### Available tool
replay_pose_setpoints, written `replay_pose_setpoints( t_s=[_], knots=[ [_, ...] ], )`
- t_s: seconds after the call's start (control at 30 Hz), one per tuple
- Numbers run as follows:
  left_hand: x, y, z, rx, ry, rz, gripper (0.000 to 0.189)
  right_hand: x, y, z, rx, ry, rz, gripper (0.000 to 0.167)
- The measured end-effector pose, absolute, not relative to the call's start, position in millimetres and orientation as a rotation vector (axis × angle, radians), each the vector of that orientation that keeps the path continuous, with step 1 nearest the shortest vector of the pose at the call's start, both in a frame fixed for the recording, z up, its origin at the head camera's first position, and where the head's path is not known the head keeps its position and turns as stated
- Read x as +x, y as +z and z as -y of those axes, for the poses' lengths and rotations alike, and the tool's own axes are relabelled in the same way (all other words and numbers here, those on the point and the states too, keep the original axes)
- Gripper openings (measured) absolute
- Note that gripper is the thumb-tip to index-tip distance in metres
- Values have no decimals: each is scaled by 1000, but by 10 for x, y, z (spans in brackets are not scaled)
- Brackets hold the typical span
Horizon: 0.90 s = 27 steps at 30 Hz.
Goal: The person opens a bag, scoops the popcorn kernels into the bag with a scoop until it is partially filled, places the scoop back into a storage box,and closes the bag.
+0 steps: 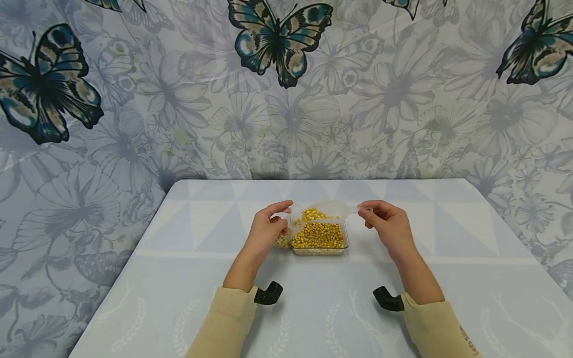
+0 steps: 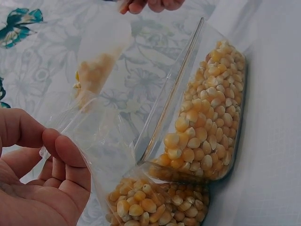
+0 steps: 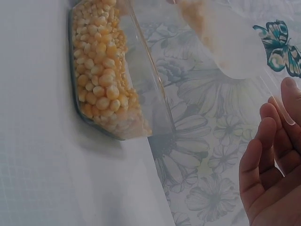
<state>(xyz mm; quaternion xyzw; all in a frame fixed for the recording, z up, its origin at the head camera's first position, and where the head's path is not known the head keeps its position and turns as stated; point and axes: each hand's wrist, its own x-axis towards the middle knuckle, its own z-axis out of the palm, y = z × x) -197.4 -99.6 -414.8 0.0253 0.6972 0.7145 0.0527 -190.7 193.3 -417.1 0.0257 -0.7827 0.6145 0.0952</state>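
Note:
A clear glass container (image 1: 320, 252) filled with yellow corn kernels (image 1: 319, 234) stands on the table. Just left of it, a clear plastic bag (image 2: 106, 125) has more kernels (image 2: 141, 202) in its bottom. My left hand (image 1: 265, 228) pinches the bag's upper edge between thumb and fingers. From the right side, my right hand (image 1: 388, 222) grips the handle of a translucent white scoop (image 3: 240, 49). That scoop is tilted above the container, its tip at the bag's mouth, with kernels inside. Whether the scoop touches the bag, I cannot tell.
The table (image 1: 192, 288) has a pale patterned cover. Behind its far edge hangs a flowered cloth with butterflies (image 1: 279, 42). A black wrist mount (image 1: 268, 293) sticks out from the left sleeve and another (image 1: 388, 299) from the right.

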Motion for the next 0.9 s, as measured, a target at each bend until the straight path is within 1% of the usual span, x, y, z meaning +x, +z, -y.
replay_pose_setpoints(
  t_s=[0.53, 0.9],
  knots=[
    [-1967, -4137, 992, 99, 2164, -2129, 54, -1856, -4112, -1828, 155, 1758, 2249, 29],
    [-1981, -4153, 991, 97, 2154, -2145, 55, -1818, -4056, -1784, 114, 1759, 2214, 30]
  ],
)
